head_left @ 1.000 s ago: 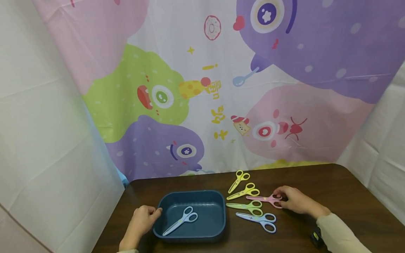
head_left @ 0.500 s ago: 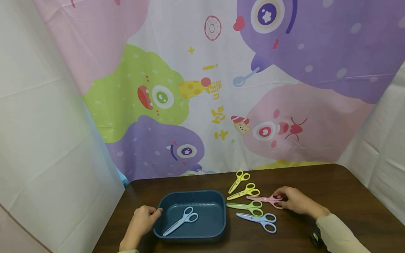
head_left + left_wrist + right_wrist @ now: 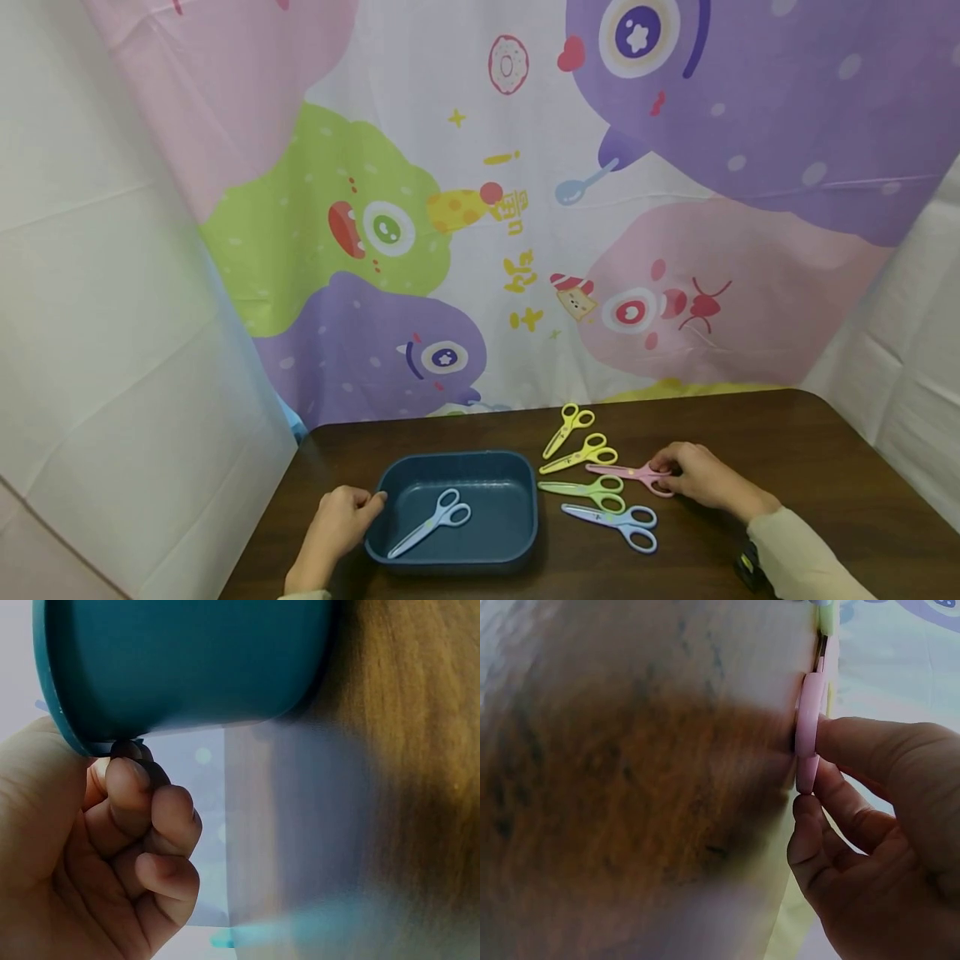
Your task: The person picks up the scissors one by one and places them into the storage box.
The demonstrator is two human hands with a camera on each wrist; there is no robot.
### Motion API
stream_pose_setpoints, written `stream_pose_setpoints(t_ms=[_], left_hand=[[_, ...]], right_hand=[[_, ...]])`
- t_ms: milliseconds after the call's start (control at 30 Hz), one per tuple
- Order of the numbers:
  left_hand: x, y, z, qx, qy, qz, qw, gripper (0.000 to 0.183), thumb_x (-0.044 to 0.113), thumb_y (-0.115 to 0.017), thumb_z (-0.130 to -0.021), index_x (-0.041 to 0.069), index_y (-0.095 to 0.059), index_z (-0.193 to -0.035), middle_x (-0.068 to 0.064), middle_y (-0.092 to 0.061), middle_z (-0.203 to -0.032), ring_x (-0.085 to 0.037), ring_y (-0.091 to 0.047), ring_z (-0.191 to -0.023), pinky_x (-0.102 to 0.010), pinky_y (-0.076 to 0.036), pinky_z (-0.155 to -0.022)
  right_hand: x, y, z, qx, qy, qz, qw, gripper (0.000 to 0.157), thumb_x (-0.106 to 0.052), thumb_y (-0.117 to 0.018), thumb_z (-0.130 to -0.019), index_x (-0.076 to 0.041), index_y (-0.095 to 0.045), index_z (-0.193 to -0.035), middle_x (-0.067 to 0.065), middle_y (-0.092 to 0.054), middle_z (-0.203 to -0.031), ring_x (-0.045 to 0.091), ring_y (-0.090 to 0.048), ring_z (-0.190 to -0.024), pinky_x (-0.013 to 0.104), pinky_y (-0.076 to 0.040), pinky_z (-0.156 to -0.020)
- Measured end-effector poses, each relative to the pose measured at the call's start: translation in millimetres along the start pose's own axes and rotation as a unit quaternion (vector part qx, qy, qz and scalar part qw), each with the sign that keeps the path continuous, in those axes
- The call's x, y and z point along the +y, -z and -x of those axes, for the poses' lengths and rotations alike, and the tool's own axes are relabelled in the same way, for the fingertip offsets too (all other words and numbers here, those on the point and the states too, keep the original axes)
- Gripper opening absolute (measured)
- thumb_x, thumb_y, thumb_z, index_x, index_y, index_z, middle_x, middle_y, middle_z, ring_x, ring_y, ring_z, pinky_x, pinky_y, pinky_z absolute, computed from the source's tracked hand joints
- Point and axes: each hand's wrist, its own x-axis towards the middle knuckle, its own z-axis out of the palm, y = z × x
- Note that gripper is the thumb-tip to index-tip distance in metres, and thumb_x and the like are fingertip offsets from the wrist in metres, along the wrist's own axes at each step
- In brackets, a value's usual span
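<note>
My left hand [image 3: 339,523] pinches the left rim of a dark blue rectangular tub [image 3: 480,560], thumb on the rim and fingers curled beneath it in the left wrist view. One pair of light blue scissors [image 3: 429,525] lies inside the tub. On the right, my right hand [image 3: 705,477] grips the handle loops of pink scissors [image 3: 626,472], which lie on the table with the blades pointing left. The right wrist view shows thumb and fingers at the pink handle [image 3: 808,716]. Part of that handle is hidden by the fingers.
Between tub and right hand lie yellow scissors [image 3: 567,430], a second yellow pair of scissors [image 3: 581,455], green scissors [image 3: 585,490] and blue scissors [image 3: 615,521]. A printed cloth [image 3: 405,350] hangs behind the brown table [image 3: 757,433]. A small black object [image 3: 748,567] is by the right sleeve.
</note>
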Motion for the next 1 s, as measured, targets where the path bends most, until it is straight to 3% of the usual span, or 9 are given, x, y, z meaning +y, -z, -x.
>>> stream_pose_setpoints(t_ms=[533, 767, 1000], left_hand=[[-0.6, -0.8, 0.4, 0.0, 0.0, -0.005, 1.0, 0.054, 0.027, -0.071, -0.094, 0.015, -0.043, -0.049, 0.009, -0.035, -0.044, -0.009, -0.042, -0.043, -0.023, -0.024, -0.045], [-1.7, -0.5, -0.5, 0.005, -0.01, -0.009, 0.9999, 0.055, 0.026, -0.071, -0.094, 0.016, -0.041, -0.049, 0.01, -0.031, -0.046, -0.007, -0.031, -0.045, -0.022, -0.021, -0.046], [-0.6, 0.1, -0.2, 0.003, -0.007, -0.007, 0.9999, 0.055, 0.026, -0.071, -0.094, 0.016, -0.042, -0.049, 0.009, -0.034, -0.045, -0.008, -0.037, -0.043, -0.023, -0.024, -0.045]], right_hand=[[1.3, 0.7, 1.2, -0.002, 0.043, 0.005, 0.999, 0.007, -0.003, -0.077, -0.084, -0.004, -0.076, -0.091, -0.004, -0.068, -0.086, 0.005, -0.059, -0.079, 0.028, -0.05, -0.069], [2.6, 3.5, 1.9, -0.006, 0.049, 0.012, 0.999, 0.007, -0.005, -0.077, -0.086, -0.003, -0.076, -0.093, -0.001, -0.07, -0.089, 0.007, -0.061, -0.081, 0.03, -0.052, -0.071], [0.2, 9.4, 2.3, 0.006, 0.078, 0.031, 0.996, 0.006, -0.004, -0.076, -0.086, -0.005, -0.077, -0.092, -0.001, -0.073, -0.089, 0.014, -0.065, -0.082, 0.036, -0.051, -0.075]])
